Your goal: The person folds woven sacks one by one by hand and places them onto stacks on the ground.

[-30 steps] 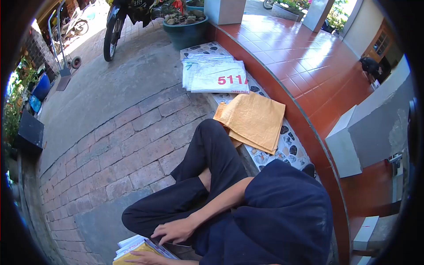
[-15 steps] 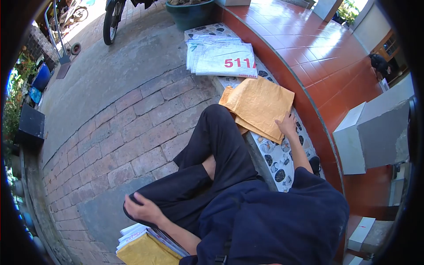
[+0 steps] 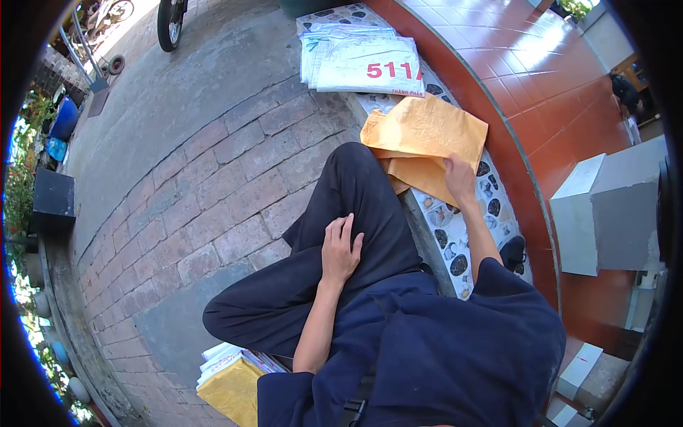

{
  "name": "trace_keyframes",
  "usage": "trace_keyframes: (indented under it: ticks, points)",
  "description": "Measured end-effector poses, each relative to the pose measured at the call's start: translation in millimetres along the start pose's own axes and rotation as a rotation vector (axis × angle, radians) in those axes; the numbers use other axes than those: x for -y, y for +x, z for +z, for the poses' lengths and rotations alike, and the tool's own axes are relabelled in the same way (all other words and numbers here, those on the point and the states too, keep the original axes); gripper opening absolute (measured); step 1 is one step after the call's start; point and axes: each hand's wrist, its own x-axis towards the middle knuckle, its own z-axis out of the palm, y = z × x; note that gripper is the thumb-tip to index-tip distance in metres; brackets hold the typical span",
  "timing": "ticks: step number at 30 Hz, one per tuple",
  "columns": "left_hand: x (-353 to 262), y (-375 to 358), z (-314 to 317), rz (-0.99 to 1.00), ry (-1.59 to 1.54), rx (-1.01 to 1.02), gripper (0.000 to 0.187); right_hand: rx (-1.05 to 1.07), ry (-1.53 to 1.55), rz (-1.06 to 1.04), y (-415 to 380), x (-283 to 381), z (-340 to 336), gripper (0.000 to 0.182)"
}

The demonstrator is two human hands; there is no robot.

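Note:
Orange-yellow folded sacks [image 3: 434,132] lie on the pebbled ledge. My right hand [image 3: 459,178] pinches the near edge of the top one, which is slightly raised over the sack under it. Over my crossed legs is my left hand [image 3: 341,249], empty, with its fingers apart. Beyond the orange sacks rests a stack of white sacks [image 3: 366,60] printed "511" in red. Another pile, a yellow sack [image 3: 231,391] with white ones, sits on the ground by my left hip, partly hidden by my sleeve.
The pebbled ledge [image 3: 455,245] runs beside a red tiled step [image 3: 526,107]. Grey concrete blocks [image 3: 622,213] stand at the right. Brick paving [image 3: 206,213] spreads to the left, with a black box [image 3: 53,199] at its edge and a motorbike wheel [image 3: 171,25] at the top.
My left hand has moved from my knee rightward and up over my legs. My right hand has taken hold of the top orange sack's edge and lifted it a little. The view has shifted slightly.

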Motion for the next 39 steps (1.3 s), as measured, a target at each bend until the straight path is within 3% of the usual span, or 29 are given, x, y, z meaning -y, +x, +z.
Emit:
trace_keyframes:
  ticks: [2, 7, 9, 15, 18, 20, 22, 24, 26, 27, 29, 30, 32, 33, 34, 35, 36, 37, 38, 39]
  points:
    - [-1.8, 4.9, -6.2, 0.009, 0.007, -0.015, 0.036, -0.213, 0.165, -0.017, 9.3, 4.8, -24.4, 0.015]
    - [-18.0, 31.7, -7.5, -0.058, -0.104, -0.059, 0.025, -0.289, 0.059, -0.197, 18.5, 39.2, -110.3, 0.013]
    - [-27.7, 59.6, -4.0, 0.025, -0.093, -0.102, 0.031, -0.342, 0.021, -0.348, 22.7, 43.8, -127.1, 0.016]
    - [-33.8, 166.6, 18.5, 0.153, 0.292, -0.070, 0.045, -0.392, -0.043, -0.343, 26.3, 34.6, -147.8, 0.014]
    - [-15.1, 190.9, 51.9, 0.199, 0.327, -0.014, 0.033, -0.806, -0.100, -0.321, 10.6, 45.3, -154.1, 0.009]
    - [-8.9, 198.9, 66.4, 0.372, 0.229, 0.047, 0.018, -0.910, -0.025, -0.276, -15.0, 46.3, -125.7, 0.022]
    - [-17.0, 200.4, 73.9, 0.431, 0.104, 0.021, 0.013, -0.542, 0.322, -0.291, -56.8, 70.1, -91.4, 0.038]
    - [-30.8, 194.7, 68.9, 0.492, 0.111, 0.001, 0.012, -0.168, 0.626, -0.016, -87.3, 86.1, -47.2, 0.043]
    - [-45.1, 188.4, 59.3, 0.561, 0.063, 0.012, 0.010, -0.137, 0.728, 0.096, -82.9, 83.8, -0.7, 0.051]
    - [-46.1, 187.4, 58.6, 0.640, 0.066, 0.028, 0.011, -0.153, 0.576, -0.057, -73.7, 82.5, 5.8, 0.046]
    - [-50.9, 190.3, 52.3, 0.661, 0.063, 0.067, 0.012, -0.075, 0.528, -0.103, -49.8, 93.1, -5.0, 0.036]
    - [-52.9, 198.0, 40.7, 0.636, 0.113, 0.022, 0.008, -0.097, 0.493, -0.141, -33.8, 106.5, -20.9, 0.030]
    - [-49.0, 228.6, -4.5, 0.544, 0.159, -0.192, 0.004, 0.299, 0.298, -0.174, 26.1, 114.0, -41.6, 0.035]
    - [-23.0, 257.5, -18.6, 0.543, 0.235, -0.322, 0.006, -0.075, 0.259, -0.500, 51.6, 124.9, -59.2, 0.042]
    - [-13.9, 280.2, -63.0, 0.424, 0.350, -0.344, 0.011, -0.010, 0.281, -0.565, 100.7, 129.6, -70.3, 0.045]
    - [3.9, 306.9, -115.2, 0.436, 0.372, -0.492, 0.015, 0.045, 0.266, -0.578, 136.6, 153.2, -115.3, 0.046]
    - [7.8, 320.4, -180.5, 0.398, 0.431, -0.612, 0.015, 0.282, 0.205, -0.414, 163.3, 181.3, -167.0, 0.045]
    - [11.6, 325.5, -250.8, 0.444, 0.564, -0.739, 0.009, 0.203, 0.233, -0.589, 182.7, 190.2, -199.5, 0.047]
    - [30.7, 330.2, -318.2, 0.345, 0.819, -0.823, 0.011, 0.164, 0.375, -0.817, 226.1, 189.8, -206.4, 0.049]
    - [30.7, 318.6, -385.5, 0.336, 1.068, -0.896, 0.012, 0.228, 0.362, -0.766, 232.8, 203.1, -241.0, 0.044]
